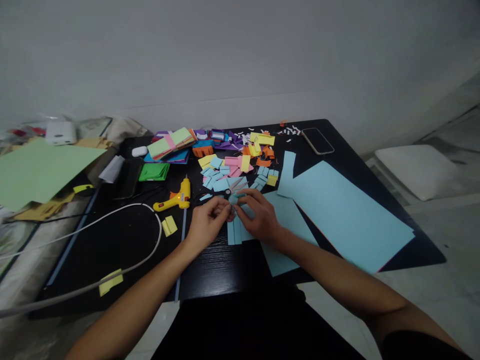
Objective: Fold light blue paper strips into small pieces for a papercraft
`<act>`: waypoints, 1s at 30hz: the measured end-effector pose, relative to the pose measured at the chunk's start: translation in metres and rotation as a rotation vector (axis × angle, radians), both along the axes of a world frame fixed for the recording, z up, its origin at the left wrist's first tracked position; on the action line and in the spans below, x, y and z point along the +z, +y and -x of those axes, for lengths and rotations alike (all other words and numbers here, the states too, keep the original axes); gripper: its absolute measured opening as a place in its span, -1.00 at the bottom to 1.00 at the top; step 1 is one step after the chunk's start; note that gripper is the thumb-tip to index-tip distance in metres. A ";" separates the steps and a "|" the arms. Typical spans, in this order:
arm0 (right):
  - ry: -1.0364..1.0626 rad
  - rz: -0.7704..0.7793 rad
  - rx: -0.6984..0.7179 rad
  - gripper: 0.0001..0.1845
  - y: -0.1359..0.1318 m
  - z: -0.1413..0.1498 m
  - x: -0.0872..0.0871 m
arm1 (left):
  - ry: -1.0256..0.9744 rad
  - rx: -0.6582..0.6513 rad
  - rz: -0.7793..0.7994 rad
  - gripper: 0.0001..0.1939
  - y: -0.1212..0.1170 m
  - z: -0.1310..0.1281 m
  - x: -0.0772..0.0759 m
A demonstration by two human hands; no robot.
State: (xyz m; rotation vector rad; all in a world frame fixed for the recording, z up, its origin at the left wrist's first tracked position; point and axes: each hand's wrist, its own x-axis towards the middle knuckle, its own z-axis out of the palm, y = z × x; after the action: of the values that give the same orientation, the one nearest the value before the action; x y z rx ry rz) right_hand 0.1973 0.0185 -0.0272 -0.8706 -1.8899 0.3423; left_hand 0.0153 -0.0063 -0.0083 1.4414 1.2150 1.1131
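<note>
My left hand and my right hand meet near the middle of the black table. Between their fingertips is a small light-blue piece of paper, pinched from both sides. Its exact shape is partly covered by the fingers. Just beyond it lie scissors, their blades pointing away to the right. Under and beside the hands rest a folded light-blue paper strip and a light-blue sheet. Past the scissors, small folded blue pieces are heaped with pink and yellow ones.
A yellow glue gun lies left of my hands, near a looping white cable. Large blue sheets cover the table's right side. A phone lies at the back right, a dark phone at the left. Coloured paper stacks stand behind.
</note>
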 end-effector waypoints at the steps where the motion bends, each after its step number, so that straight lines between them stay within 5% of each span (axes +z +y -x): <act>1: -0.002 0.002 0.003 -0.96 0.000 0.000 0.000 | -0.009 0.002 0.010 -0.81 0.000 0.000 0.000; 30: 0.019 -0.066 0.049 -0.91 -0.002 -0.002 0.003 | -0.167 0.000 0.101 -0.70 0.004 0.001 0.007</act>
State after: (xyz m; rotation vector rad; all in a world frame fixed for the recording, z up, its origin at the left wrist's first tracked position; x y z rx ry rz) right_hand 0.1993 0.0164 -0.0239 -0.7748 -1.8965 0.3151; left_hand 0.0143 -0.0019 -0.0016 1.2475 1.1366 1.1321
